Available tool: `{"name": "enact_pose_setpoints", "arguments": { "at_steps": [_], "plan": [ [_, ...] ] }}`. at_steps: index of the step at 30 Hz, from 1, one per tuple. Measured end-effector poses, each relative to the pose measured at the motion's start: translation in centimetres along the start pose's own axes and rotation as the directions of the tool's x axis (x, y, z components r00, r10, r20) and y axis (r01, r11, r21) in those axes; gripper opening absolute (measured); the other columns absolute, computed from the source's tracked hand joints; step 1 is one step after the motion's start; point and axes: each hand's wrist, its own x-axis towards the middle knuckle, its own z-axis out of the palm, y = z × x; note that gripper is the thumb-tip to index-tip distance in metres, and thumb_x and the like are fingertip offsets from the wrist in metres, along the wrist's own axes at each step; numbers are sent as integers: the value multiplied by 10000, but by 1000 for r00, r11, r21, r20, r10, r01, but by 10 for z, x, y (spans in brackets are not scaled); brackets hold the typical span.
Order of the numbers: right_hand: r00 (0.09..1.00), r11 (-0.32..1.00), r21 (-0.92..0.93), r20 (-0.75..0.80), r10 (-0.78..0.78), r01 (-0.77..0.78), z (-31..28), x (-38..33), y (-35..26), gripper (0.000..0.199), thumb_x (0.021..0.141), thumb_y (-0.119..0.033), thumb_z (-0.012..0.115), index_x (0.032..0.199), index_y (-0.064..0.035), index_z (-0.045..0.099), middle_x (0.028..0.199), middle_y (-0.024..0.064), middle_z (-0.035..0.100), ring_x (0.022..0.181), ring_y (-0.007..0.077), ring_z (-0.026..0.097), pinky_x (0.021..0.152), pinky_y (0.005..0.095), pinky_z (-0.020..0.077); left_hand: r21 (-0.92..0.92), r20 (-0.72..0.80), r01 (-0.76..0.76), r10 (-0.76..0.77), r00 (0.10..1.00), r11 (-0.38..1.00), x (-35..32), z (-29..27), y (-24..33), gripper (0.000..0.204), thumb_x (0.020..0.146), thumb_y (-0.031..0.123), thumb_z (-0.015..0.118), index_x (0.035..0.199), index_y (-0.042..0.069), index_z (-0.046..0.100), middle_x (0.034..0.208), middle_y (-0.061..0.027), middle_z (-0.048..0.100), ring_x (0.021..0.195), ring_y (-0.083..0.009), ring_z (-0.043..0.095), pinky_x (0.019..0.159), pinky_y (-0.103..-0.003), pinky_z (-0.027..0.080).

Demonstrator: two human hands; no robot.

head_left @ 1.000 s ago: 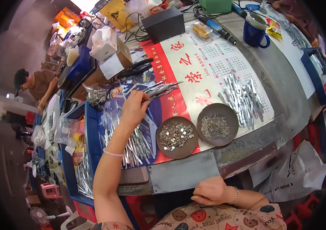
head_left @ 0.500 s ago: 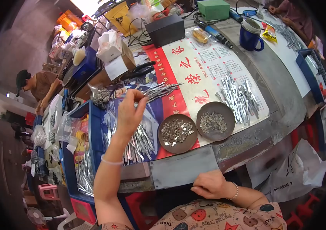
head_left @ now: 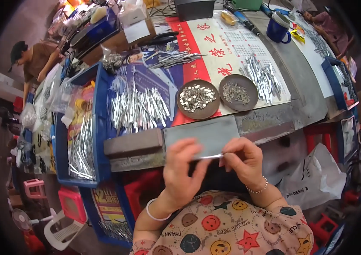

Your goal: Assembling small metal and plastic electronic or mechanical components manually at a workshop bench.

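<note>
My right hand point(head_left: 245, 162) is closed in a pinch on one end of a slim shiny metal strip point(head_left: 209, 157), held level above the table's near edge. By the strip's other end, my left hand point(head_left: 182, 168) is blurred, its thumb and fingers apart. Beneath lies a flat grey plate point(head_left: 206, 132). Farther off stand a round dish of small silvery discs point(head_left: 198, 114) and a second dish of thin small metal pins point(head_left: 236, 106). Similar strips form a left pile point(head_left: 140, 110), a right pile point(head_left: 265, 80) and a smaller far bunch point(head_left: 176, 60).
A blue bin point(head_left: 99, 127) of metal strips stands left, beside a brown block point(head_left: 133, 143). Toward the back are a blue mug point(head_left: 278, 29), a black box point(head_left: 194, 9) and a blue pen-shaped tool point(head_left: 244, 20). A white bag point(head_left: 316, 176) hangs right. Another person point(head_left: 40, 59) works far left.
My left hand has come back from the far bunch of strips to the near edge. My right hand has risen from my lap and now pinches a strip. The view has tilted down.
</note>
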Motion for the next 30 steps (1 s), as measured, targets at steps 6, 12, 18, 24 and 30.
{"name": "enact_pose_setpoints", "arguments": {
  "at_steps": [6, 12, 18, 24, 30],
  "plan": [
    [961, 977, -44, -174, -215, 210, 18, -8, 14, 68, 860, 67, 559, 901, 20, 533, 885, 125, 557, 640, 136, 588, 558, 232, 496, -846, 103, 385, -596, 796, 368, -32, 9, -2, 396, 861, -11, 606, 1229, -17, 458, 1120, -79, 546, 967, -143, 544, 860, -264, 441],
    [973, 871, -434, 115, -198, 229, 20, -18, 25, 118, 830, -47, 656, 934, -3, 618, 839, 103, 617, 703, 172, 608, 632, 281, 486, -886, 145, 410, -711, 688, 217, -33, 17, 5, 99, 921, 62, 554, 968, -23, 569, 846, -86, 606, 708, -126, 555, 641, -242, 460],
    [985, 818, -549, 113, -130, 171, -9, -10, 2, 171, 864, -114, 621, 990, -9, 572, 865, 128, 603, 773, 260, 620, 671, 318, 488, -783, 212, 534, -669, 712, 320, -46, -3, -3, 198, 926, 68, 548, 1064, -55, 617, 917, -132, 642, 799, -175, 610, 743, -278, 504],
    [969, 695, -717, -132, -210, 53, -70, 17, -26, 136, 856, -63, 617, 981, -17, 590, 853, 80, 599, 765, 158, 612, 672, 273, 495, -797, 356, 556, -560, 748, 236, -33, 2, 7, 249, 955, 77, 499, 1146, -72, 557, 871, -100, 627, 789, -146, 580, 728, -258, 478],
    [933, 305, -935, 67, -353, 182, -109, 64, -27, 166, 815, -54, 619, 977, -26, 593, 899, 111, 598, 813, 266, 605, 722, 348, 483, -733, 504, 668, -561, 657, 124, -40, 17, -4, 195, 943, 60, 512, 1104, -32, 574, 849, -104, 630, 772, -173, 594, 698, -281, 499]
  ]
}}
